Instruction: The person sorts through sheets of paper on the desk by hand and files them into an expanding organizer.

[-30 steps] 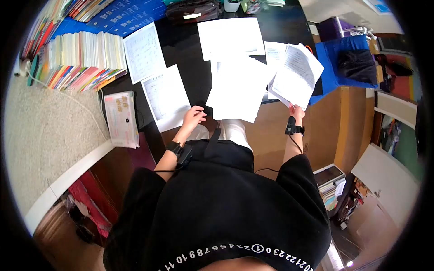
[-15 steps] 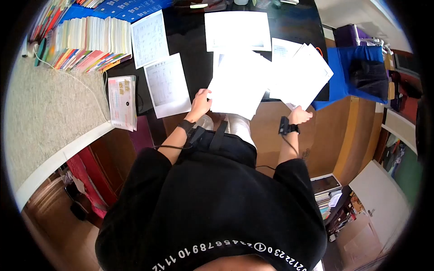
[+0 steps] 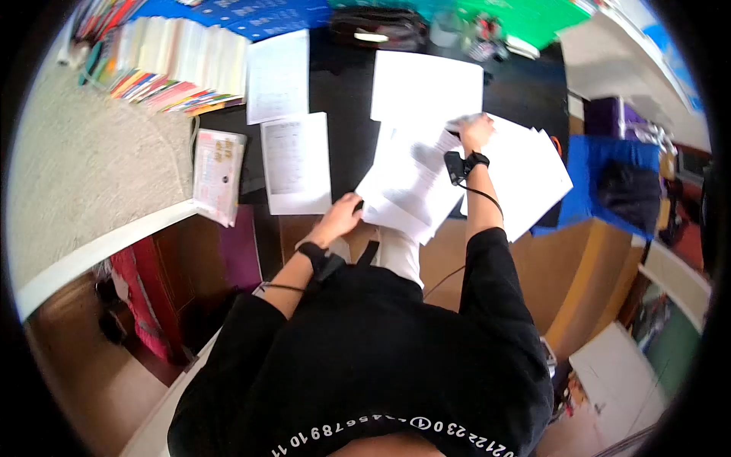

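In the middle of the black table (image 3: 346, 84) lies a loose stack of printed papers (image 3: 403, 183), its near end overhanging the table edge. My left hand (image 3: 339, 219) is at the stack's lower left corner, fingers bent around the paper edge. My right hand (image 3: 477, 132), slightly blurred, has its fingers closed at the upper right corner of the top sheet, which shows lines of print. Right of it, a fanned pile of white papers (image 3: 525, 179) lies partly under my forearm. A blank-looking sheet (image 3: 428, 85) sits beyond the middle stack.
Two printed sheets, an upper one (image 3: 278, 80) and a lower one (image 3: 297, 167), lie on the left. Behind them stands a row of books (image 3: 183, 57). A clear document pouch (image 3: 218, 175) sits at the left edge. A dark pencil case (image 3: 378, 29) and a glass (image 3: 445, 30) are at the back.
My right hand has moved from the near edge of the right pile up and left to the middle stack's far corner. Print now shows on the middle stack. The view has shifted.
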### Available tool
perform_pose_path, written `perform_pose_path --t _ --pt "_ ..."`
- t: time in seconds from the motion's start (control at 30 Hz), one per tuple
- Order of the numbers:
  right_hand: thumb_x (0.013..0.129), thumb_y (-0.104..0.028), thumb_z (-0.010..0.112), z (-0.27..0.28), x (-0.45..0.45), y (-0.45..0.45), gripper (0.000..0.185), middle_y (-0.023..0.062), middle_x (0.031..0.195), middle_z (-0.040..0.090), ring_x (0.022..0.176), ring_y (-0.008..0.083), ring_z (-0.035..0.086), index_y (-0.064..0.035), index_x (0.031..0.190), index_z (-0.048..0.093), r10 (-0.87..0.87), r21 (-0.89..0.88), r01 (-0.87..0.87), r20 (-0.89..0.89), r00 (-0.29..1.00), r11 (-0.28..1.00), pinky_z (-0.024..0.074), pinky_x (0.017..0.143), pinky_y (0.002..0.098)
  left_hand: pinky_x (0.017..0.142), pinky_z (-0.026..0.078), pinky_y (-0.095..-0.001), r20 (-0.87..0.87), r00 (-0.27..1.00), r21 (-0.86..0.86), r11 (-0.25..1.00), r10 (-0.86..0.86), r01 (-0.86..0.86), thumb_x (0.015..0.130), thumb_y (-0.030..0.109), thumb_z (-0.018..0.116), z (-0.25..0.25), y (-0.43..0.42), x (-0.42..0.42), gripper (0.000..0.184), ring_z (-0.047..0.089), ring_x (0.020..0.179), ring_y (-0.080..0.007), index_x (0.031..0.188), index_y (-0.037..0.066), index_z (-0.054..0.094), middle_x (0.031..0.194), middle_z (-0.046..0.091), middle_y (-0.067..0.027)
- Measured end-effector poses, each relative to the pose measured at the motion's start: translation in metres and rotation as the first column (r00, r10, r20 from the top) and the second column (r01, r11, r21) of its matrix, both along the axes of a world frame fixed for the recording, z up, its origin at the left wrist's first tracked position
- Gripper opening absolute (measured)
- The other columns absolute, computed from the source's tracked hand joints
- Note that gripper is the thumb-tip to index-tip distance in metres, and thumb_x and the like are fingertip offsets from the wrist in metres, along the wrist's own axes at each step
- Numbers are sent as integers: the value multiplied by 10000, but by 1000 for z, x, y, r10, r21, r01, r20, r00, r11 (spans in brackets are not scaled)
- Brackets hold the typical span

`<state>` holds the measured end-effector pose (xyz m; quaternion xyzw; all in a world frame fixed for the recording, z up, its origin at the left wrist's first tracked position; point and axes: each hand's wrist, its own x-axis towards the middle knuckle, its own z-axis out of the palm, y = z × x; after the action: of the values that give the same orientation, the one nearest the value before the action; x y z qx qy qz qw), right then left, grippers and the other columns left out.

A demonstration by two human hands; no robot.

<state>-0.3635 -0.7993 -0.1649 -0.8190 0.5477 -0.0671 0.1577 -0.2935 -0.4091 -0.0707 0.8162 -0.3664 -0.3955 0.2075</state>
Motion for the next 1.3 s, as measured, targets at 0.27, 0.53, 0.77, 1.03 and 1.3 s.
perform_pose_path --t 0.27,0.53,0.77,1.03,1.3 --pt "736 -273 645 -32 5 -42 510 255 945 643 882 390 625 134 1016 517 -38 363 -42 210 977 931 490 773 425 814 454 -426 60 985 -9 986 165 -165 815 154 534 9 85 15 215 549 940 -363 966 10 587 993 598 -184" --pt "810 -192 691 119 50 127 324 87 973 623 858 170 565 9 1042 588 -343 496 -283 824 451 821 440 811 301 1004 364 -400 -896 219 107 667 386 -738 952 398 456 56 17 58 492 473 1198 -252 1307 63 394 1304 479 -125" --pt "774 -117 716 166 28 340 514 69 1167 529 1049 181 495 4 1220 488 -475 774 -502 633 611 386 396 903 303 961 403 -354 -977 -183 215 493 112 -843 931 227 521 59 34 113 429 500 1153 -180 1306 53 407 1285 507 -83" --pt "927 -385 503 152 27 365 569 128 1309 491 1162 241 505 -52 1364 356 -679 833 -529 483 553 161 374 1000 387 920 432 -301 -680 670 -215 792 298 -571 820 49 607 63 142 215 490 528 1077 -162 1276 1 432 1176 561 -103" --pt "799 -127 710 167 130 463 500 139 1108 604 976 202 580 59 1201 477 -451 903 -184 360 817 388 469 850 314 911 418 -406 -274 852 -227 830 447 -509 800 130 649 17 235 252 469 504 1128 -259 1218 17 469 1202 532 -157"
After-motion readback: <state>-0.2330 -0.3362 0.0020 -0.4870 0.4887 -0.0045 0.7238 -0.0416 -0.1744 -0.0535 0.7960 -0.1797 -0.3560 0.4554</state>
